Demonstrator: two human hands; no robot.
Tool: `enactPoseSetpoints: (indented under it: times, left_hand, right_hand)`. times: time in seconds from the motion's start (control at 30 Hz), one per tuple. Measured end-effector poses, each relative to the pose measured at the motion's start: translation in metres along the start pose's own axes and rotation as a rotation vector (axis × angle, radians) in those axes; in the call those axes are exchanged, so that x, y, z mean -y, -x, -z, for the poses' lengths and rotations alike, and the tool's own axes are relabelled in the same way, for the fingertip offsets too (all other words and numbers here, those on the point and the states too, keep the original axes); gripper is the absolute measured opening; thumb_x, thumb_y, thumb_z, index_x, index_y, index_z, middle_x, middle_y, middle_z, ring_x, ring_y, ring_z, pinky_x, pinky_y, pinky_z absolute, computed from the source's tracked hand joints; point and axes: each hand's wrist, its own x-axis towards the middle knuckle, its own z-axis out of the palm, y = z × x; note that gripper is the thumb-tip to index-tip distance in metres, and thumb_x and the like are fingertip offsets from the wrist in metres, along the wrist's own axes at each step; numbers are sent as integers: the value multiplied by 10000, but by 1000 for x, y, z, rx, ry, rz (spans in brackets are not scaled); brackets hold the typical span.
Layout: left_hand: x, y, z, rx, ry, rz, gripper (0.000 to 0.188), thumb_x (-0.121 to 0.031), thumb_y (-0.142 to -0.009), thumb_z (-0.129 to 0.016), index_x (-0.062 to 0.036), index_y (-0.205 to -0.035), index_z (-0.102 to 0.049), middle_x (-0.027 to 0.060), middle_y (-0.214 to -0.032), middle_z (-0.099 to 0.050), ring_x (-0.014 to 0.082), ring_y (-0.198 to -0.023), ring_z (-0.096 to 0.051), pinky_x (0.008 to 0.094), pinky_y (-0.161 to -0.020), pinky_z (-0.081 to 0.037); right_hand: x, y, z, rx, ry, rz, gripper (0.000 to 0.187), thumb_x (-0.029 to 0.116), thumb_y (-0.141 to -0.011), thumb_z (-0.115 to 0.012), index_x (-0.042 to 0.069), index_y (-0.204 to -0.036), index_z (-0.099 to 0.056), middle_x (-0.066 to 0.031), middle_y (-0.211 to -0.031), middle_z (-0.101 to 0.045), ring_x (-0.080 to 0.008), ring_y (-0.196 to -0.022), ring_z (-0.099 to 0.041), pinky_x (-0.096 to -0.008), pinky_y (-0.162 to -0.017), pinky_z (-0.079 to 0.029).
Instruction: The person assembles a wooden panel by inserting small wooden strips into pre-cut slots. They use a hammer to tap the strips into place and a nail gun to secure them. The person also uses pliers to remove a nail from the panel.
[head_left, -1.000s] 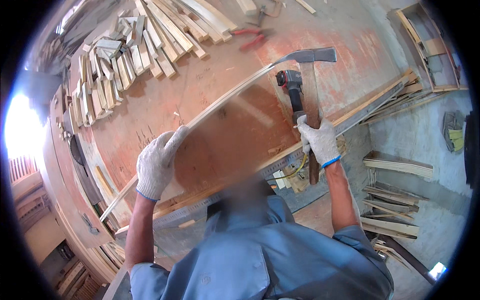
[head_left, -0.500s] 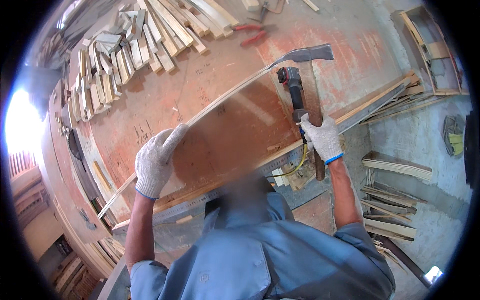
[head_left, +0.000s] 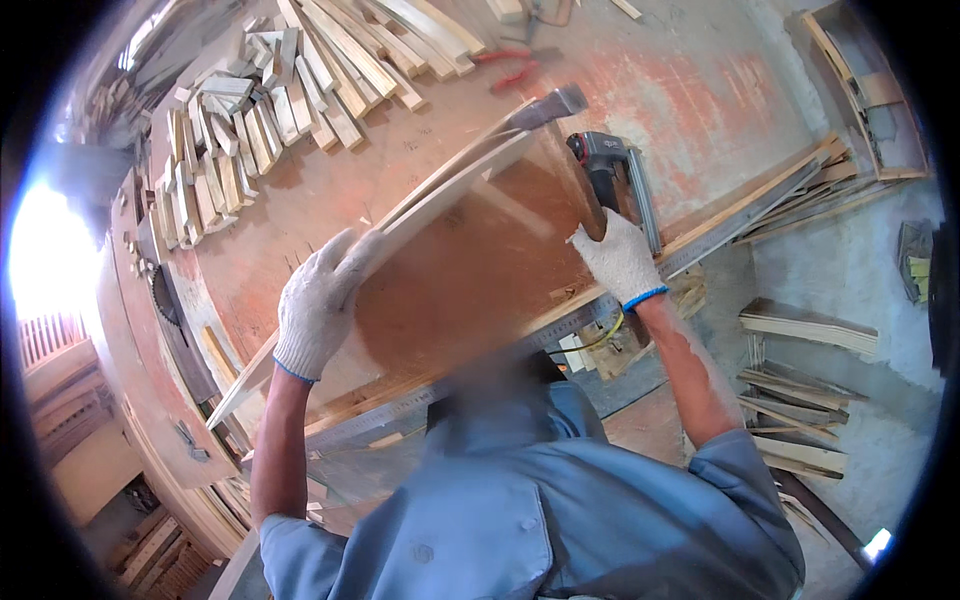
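My left hand [head_left: 318,305], in a white knit glove with a blue cuff, is closed around a long thin wooden strip [head_left: 455,183]. The strip runs slantwise from the near left to the far middle, tilted so that its pale broad face shows. My gloved right hand [head_left: 618,258] grips the wooden handle of an adze [head_left: 553,107]. Its metal head is by the far end of the strip; whether they touch I cannot tell. Just right of the handle, a black and grey nail gun [head_left: 603,150] lies on the reddish worktable [head_left: 480,270].
Many short wood offcuts [head_left: 225,150] and longer battens [head_left: 350,50] are heaped at the far left. Red-handled pliers [head_left: 515,75] lie beyond. A circular saw blade [head_left: 163,293] stands at the left. A metal ruler edge [head_left: 400,408] lines the table's near side.
The adze has swung left and its head now overlaps the strip's far end. The strip has turned from edge-on to showing its broad face. The nail gun is more exposed.
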Motion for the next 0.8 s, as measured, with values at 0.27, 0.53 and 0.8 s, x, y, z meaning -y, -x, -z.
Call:
enactPoseSetpoints:
  times: [0.27, 0.53, 0.8]
  left_hand:
    - [-17, -53, 7, 123, 249, 18, 572, -64, -944, -672, -221, -1485, -576, 136, -1466, -599, 369, -1237, -651, 445, -1011, -551]
    - [-44, -96, -1, 174, 276, 12, 578, -111, -969, -656, -233, -1522, -540, 107, -1477, -599, 382, -1254, -646, 457, -1017, -549]
    - [-55, -117, -12, 118, 189, 67, 451, -147, -986, -637, -204, -1434, -628, 96, -1418, -647, 356, -1182, -689, 447, -972, -568]
  right_hand:
    - [3, -7, -8, -39, 32, 35, 398, 342, -935, -721, 23, -1173, -717, -254, -1010, -742, -443, -1014, -710, -495, -866, -563]
    - [-6, -5, -14, -7, 23, -22, 418, 355, -950, -725, 35, -1218, -715, -233, -1032, -752, -413, -1011, -723, -472, -861, -560]
    - [4, 3, -3, -27, -221, -19, 392, 350, -929, -729, 4, -1113, -729, -258, -994, -755, -435, -1011, -726, -479, -878, -558]
